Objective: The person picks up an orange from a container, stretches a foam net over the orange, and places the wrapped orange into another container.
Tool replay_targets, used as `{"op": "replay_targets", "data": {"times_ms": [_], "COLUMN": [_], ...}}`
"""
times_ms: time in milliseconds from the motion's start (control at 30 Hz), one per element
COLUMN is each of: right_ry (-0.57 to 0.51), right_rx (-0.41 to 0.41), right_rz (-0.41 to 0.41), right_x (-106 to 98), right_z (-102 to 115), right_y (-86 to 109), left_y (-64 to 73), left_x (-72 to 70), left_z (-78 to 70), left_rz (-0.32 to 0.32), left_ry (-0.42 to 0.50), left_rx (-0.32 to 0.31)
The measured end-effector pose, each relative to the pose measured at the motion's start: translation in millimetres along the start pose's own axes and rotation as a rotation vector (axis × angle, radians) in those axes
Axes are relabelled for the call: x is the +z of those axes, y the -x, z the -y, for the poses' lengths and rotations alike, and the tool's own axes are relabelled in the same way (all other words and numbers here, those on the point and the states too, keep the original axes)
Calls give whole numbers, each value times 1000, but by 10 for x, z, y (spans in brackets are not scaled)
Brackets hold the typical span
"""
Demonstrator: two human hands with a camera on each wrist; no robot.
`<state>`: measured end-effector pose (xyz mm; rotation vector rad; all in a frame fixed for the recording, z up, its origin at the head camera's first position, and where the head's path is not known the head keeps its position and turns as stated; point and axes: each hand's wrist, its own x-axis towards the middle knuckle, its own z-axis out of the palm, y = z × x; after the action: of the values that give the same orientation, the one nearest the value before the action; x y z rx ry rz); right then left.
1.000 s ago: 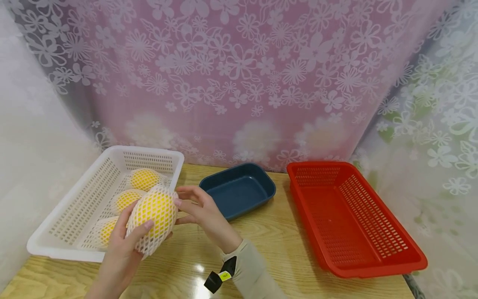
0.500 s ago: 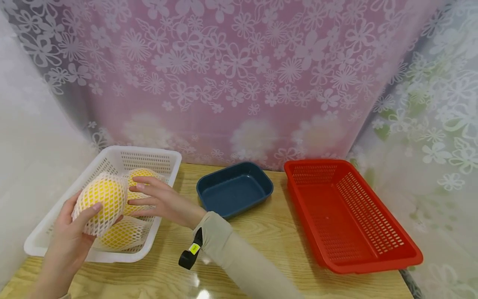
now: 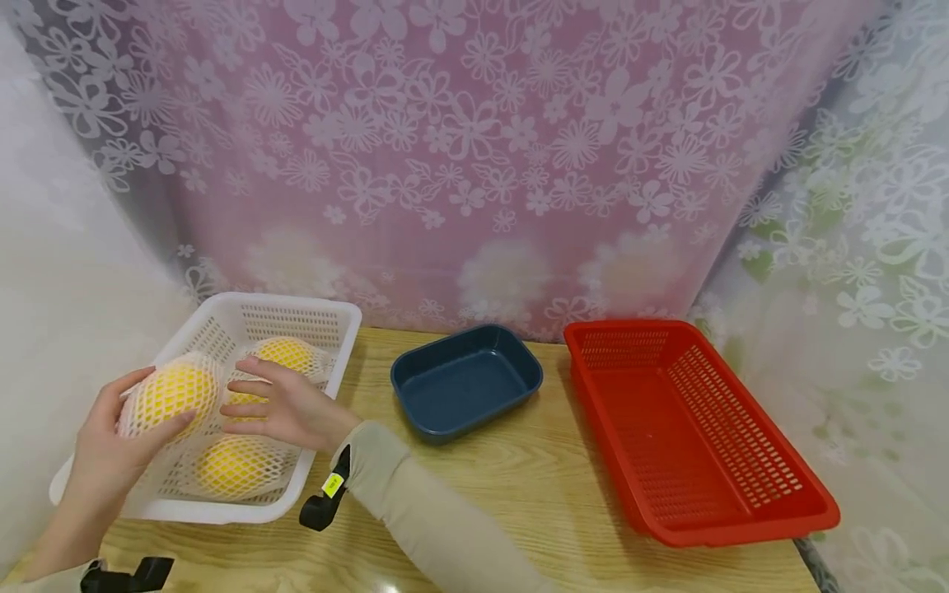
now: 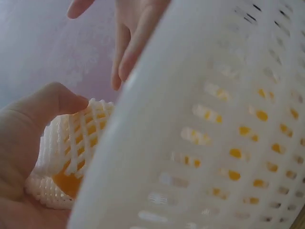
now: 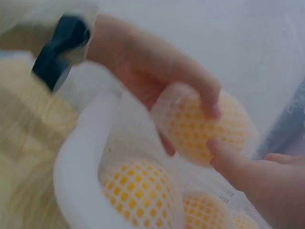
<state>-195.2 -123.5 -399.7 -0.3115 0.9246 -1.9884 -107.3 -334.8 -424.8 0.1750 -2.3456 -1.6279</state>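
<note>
Over the left part of a white slotted basket [image 3: 296, 303], my left hand [image 3: 111, 445] grips a yellow fruit in a white foam net [image 3: 174, 395], thumb on the near side and fingers behind. The basket's rim hides part of this fruit in the left wrist view. My right hand [image 3: 292, 412] hovers above the basket with its fingers spread toward the held fruit; whether a fingertip touches it I cannot tell. More netted yellow fruits lie in the basket: one at the front [image 3: 233, 467], one at the back [image 3: 285, 354], and one partly covered by my right hand.
A dark blue tub [image 3: 467, 383] stands mid-table near the back. To its right is a red slotted basket [image 3: 652, 445] by the table's right edge. A pink floral curtain [image 3: 474, 165] hangs behind the wooden table [image 3: 504, 502].
The held fruit has travelled left in my left hand, from the basket's right side to over its left part. My right hand has let go of contact range and followed leftward, fingers spread.
</note>
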Motion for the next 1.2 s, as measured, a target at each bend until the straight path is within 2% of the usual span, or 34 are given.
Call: {"op": "replay_targets", "data": {"times_ms": [67, 133, 200, 300, 367, 433, 567, 800, 1033, 1200], "right_ry": [-69, -113, -135, -162, -169, -163, -132, -159, -157, -94], "right_rx": [1, 17, 34, 53, 55, 57, 60, 62, 60, 49], "right_rz": [0, -12, -37, -77, -89, -82, -56, -51, -97, -101], "right_x": [-22, -40, -60, -86, -97, -92, -74, -58, -36, -34], "right_z": [-43, -87, -137, -211, -251, -281, -306, -322, -337, -358], "right_y": [-34, -66, -95, -137, -151, -155, -152, -178, -195, -172], "left_y": [-12, -29, -46, -78, -91, -97, -130, -167, -181, -156], "left_x": [11, 19, 30, 52, 59, 51, 23, 37, 55, 63], "left_z": [19, 46, 77, 112, 124, 132, 167, 219, 255, 259], "left_rz": [14, 46, 70, 62, 39, 12, -1, 109, 131, 148], "left_ry": [-186, -303, -375, -462, -532, -585, -643, -669, -703, -751], "left_rx": [12, 40, 89, 163, 186, 184, 174, 189, 219, 176]}}
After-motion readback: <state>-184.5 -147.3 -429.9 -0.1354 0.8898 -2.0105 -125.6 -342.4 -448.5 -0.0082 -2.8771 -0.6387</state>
